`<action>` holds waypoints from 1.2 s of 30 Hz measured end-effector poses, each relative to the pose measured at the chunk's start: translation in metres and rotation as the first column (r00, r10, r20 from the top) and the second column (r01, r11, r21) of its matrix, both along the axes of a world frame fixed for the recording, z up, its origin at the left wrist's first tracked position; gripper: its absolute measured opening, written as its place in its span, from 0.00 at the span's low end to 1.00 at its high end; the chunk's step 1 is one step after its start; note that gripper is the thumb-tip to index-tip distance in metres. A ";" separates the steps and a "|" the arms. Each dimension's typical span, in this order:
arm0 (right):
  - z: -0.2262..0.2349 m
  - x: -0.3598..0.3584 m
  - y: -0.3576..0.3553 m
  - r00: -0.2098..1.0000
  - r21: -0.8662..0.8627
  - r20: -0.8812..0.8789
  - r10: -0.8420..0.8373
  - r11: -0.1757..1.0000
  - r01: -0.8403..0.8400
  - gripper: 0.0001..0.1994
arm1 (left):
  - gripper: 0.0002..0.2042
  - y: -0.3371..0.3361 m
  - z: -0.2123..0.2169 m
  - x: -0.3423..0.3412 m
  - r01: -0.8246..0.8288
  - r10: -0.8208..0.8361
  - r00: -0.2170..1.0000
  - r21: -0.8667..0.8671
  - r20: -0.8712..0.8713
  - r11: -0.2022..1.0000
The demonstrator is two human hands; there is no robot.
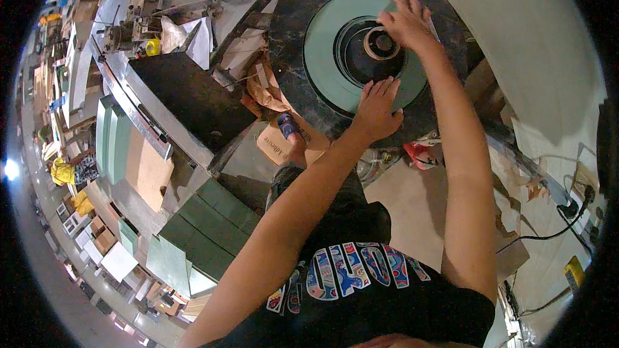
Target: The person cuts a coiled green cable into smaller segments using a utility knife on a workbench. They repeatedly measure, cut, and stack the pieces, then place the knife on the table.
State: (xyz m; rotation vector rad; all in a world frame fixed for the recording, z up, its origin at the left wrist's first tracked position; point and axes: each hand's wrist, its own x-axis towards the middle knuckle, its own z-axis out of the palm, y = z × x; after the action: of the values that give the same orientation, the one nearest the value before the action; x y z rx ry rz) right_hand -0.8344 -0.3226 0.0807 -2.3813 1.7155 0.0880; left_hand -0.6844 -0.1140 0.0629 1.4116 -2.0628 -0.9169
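Note:
A wide, flat roll of pale green edge banding lies on a dark round turntable-like top. In its dark middle sits a smaller tan ring around a black hub. My left hand rests on the near side of the roll, fingers stretched out toward the centre. On the far right side my right hand touches the roll with its fingers spread and slightly bent. Part of the roll's right side is hidden under that hand and wrist.
Left of the round top stands a metal-edged machine table with a black panel. Cardboard lies below by my foot. Green panels are stacked at the lower left. At right, black cables run along a pale wall. A person in yellow is far left.

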 end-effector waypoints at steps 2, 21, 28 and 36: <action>0.012 0.051 -0.005 0.999 0.130 -0.025 -0.026 0.991 0.029 0.25 | 0.32 0.001 0.001 0.007 0.013 -0.012 0.999 -0.035 0.032 0.999; 0.005 0.042 0.230 0.981 -0.233 0.126 -0.147 0.957 0.173 0.20 | 0.16 0.039 0.016 0.162 -0.059 0.122 0.944 -0.209 0.306 0.976; 0.013 -0.011 0.176 0.969 -0.272 0.080 -0.233 0.930 0.246 0.16 | 0.15 0.042 0.005 0.150 0.064 0.052 0.908 -0.261 0.416 0.963; -0.013 -0.040 0.140 0.719 -0.105 0.428 -0.547 0.760 0.641 0.15 | 0.12 0.030 -0.012 0.142 0.183 -0.072 0.916 -0.251 0.395 0.950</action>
State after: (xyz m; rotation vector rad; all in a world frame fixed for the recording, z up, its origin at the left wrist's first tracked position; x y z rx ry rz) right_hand -0.8748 -0.1824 0.0673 -1.6763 2.2843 -0.6757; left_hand -0.5421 -0.0839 0.0513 1.3916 -2.4816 -0.3814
